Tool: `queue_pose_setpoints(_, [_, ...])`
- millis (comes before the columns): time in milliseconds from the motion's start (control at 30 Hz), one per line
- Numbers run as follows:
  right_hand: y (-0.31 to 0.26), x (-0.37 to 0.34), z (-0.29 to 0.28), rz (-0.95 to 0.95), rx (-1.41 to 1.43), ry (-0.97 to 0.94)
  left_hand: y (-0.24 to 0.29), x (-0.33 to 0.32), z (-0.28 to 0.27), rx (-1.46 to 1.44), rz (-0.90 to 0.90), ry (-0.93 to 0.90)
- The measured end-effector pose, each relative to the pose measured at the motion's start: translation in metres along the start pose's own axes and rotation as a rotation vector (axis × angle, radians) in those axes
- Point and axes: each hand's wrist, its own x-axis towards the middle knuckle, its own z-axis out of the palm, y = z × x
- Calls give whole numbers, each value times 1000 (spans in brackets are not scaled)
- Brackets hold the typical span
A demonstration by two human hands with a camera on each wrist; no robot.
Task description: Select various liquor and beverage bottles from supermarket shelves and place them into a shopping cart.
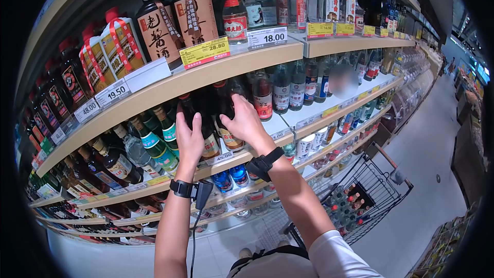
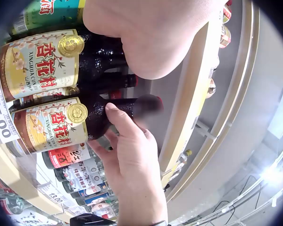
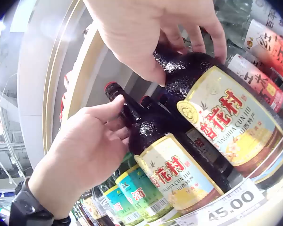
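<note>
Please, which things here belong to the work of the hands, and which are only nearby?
Belong to the work:
left dark bottle, left hand at its neck
right dark bottle, right hand at its neck

Only nearby:
turquoise-labelled bottles
red-labelled bottles
45.00 price tag
shopping cart

Two dark, round-shouldered glass bottles (image 3: 177,174) with cream-and-yellow labels.
Both stand upright, just beside each other, on a beige-edged shelf (image 2: 20,180), labels facing out.

Two front-row dark bottles (image 3: 177,174), two wrist straps (image 1: 181,188), one shopping cart (image 1: 380,177), one 45.00 price tag (image 3: 231,205)
</note>
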Motion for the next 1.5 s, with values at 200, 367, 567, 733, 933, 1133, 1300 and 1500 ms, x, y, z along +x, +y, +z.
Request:
queue_pose_setpoints(200, [7,0,-14,22,53,1,-7,1,3,113,-1,-17])
queue_pose_setpoints(367, [13,-1,-42,114,158,-8,3,1,4,-44,-74,-32])
queue_pose_setpoints(567, [26,-1,-55,203,125,-75,3,4,7,-20,-145,-19])
queue_pose_setpoints(733, [19,-8,-52,203,128,-24,9,5,20,-42,-58,33])
queue_pose_setpoints(933, [35,-23,-55,179,228,222,16,6,23,6,-122,-40])
queue_pose_setpoints(1133, [24,-38,-98,189,314,361,13,7,24,9,-18,-26])
queue_pose_setpoints(1300, [11,-63,-136,200,414,445,14,9,20,-6,-32,-72])
queue_pose_setpoints(1500, [9,-118,-186,156,315,475,17,17,15,23,-85,-160])
